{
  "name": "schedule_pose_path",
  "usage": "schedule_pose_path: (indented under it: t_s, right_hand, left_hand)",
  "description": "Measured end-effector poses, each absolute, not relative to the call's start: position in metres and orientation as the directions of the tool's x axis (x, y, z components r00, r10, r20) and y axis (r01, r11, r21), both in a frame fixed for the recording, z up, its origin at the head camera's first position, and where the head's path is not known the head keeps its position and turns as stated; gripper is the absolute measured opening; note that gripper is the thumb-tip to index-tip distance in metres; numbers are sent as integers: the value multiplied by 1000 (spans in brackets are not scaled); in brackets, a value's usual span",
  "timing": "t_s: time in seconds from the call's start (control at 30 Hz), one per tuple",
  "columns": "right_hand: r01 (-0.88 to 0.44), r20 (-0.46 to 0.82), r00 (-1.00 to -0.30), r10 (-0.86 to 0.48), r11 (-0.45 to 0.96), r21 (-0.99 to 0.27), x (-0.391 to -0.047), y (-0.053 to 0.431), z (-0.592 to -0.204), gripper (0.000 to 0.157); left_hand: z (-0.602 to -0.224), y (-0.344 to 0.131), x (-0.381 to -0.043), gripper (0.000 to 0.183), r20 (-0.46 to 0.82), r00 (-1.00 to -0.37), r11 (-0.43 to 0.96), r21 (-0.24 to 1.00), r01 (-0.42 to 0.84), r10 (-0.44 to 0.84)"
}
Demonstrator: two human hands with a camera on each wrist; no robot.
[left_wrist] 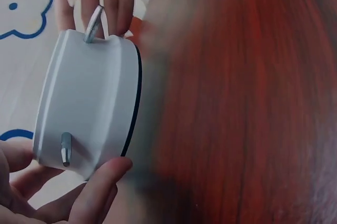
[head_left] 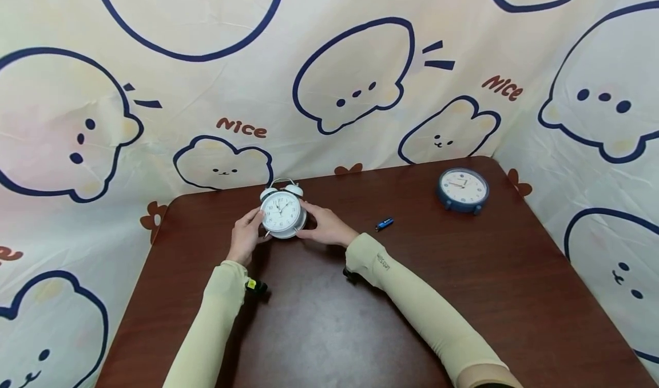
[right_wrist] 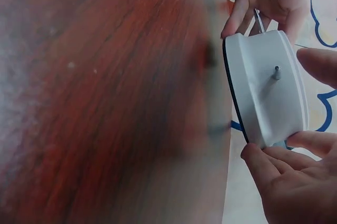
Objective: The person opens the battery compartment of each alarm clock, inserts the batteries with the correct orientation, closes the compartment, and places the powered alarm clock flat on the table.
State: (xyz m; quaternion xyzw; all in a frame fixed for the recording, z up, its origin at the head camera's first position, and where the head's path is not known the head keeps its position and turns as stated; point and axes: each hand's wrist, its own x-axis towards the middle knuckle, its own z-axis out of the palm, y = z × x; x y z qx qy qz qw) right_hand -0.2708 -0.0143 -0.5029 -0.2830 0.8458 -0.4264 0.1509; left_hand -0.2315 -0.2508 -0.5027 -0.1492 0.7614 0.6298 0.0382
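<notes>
A white twin-bell alarm clock [head_left: 281,212] with a handle on top is near the table's back edge, its dial facing the head camera. My left hand [head_left: 244,237] grips its left side, and my right hand [head_left: 328,226] holds the right side. In the left wrist view, thumb and fingers lie on either side of the white clock case [left_wrist: 87,97], beside its short metal feet. The right wrist view shows the right hand [right_wrist: 300,182] with its fingers on the case [right_wrist: 271,89]. Whether the feet touch the table cannot be told.
A small blue battery [head_left: 384,224] lies on the brown table [head_left: 319,308], right of my right hand. Farther right, near the back corner, is a round blue clock [head_left: 463,190] with a white dial. A cartoon-printed cloth [head_left: 329,142] hangs behind the table.
</notes>
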Motion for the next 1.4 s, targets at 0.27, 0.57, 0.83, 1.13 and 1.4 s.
schedule_pose_path:
  t_s: [0.27, 0.57, 0.83, 1.13, 1.4]
  right_hand:
    - [-280, -62, -803, -593, 468, -838, -277, -24, -508, 84]
    - [-273, -104, -819, -564, 543, -795, -273, -28, -510, 83]
    - [-252, -140, -822, -552, 573, -780, -268, -41, -512, 90]
    - [-245, -181, -826, -535, 628, -739, -270, -49, -514, 100]
    - [-260, -216, -772, -598, 607, -751, -273, -72, -514, 103]
  left_hand:
    - [-507, -253, -231, 52, -218, -956, 287, 919, -269, -199]
    - [-508, -249, -231, 54, -115, -960, 593, 766, -250, -257]
    - [-505, -251, -228, 53, -114, -962, 642, 724, -253, -250]
    - [-514, -251, -232, 53, -75, -962, 656, 717, -236, -264]
    - [-514, -273, -228, 53, -17, -934, 669, 693, -268, -356]
